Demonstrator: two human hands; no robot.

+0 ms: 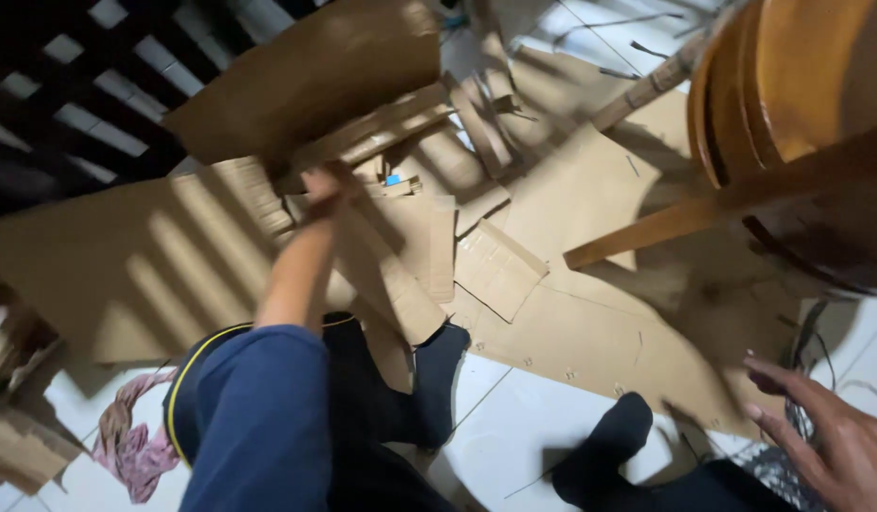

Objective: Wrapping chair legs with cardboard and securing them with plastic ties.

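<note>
My left hand point(330, 188) reaches forward into a pile of brown cardboard pieces point(415, 242) on the floor. Its fingers are closed on the edge of a cardboard piece, just below a large raised cardboard sheet point(310, 81); motion blur hides the exact grip. The arm wears a blue sleeve point(258, 417). My right hand point(832, 441) hovers at the lower right with fingers spread and nothing in it, above the edge of a flat cardboard sheet point(590, 332). My feet in dark socks point(438, 379) stand on the white tiles.
A wooden chair point(789, 104) stands at the upper right, one leg point(666, 223) slanting over the cardboard. A pink cloth point(130, 446) lies at the lower left beside more cardboard scraps point(17, 446). Dark wires point(799, 417) sit near my right hand.
</note>
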